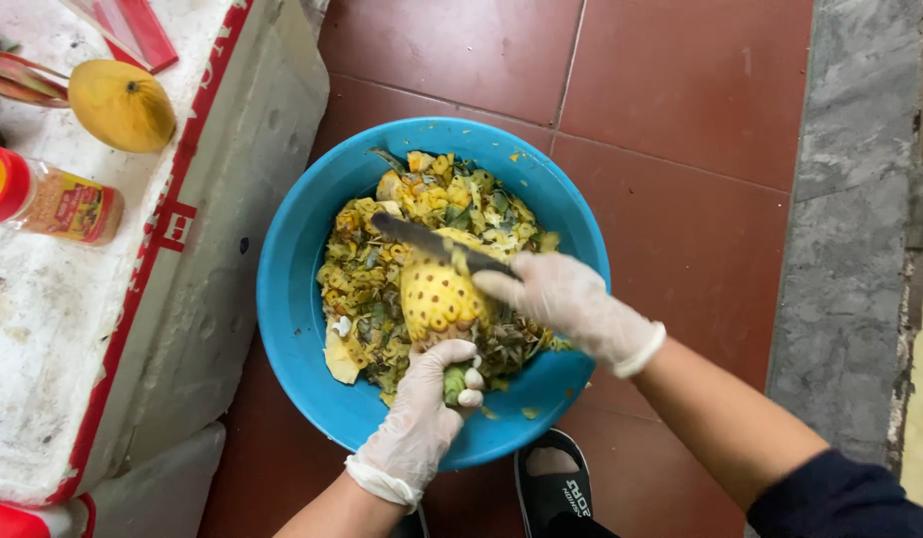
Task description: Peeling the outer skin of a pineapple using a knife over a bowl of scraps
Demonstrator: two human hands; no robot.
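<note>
Gripping pineapple (438,299) stem in left hand (421,418); right hand (566,299) grip on knife (431,242) above

White foam box (53,329) at left, red stripe along edge. On its top: yellow mango (122,105) near back edge, red-capped spice jar (45,202) (lying on side) nearer left edge. Red tile floor (680,110); black sandal (554,488) at bottom.

Under you lies a floor (680,110) of dull red-brown tiles with dark grout lines. Along its right edge runs a grey stone kerb (855,229). To your left stands a worn white foam box (192,259) edged in red. Daylight is soft and even.
</note>
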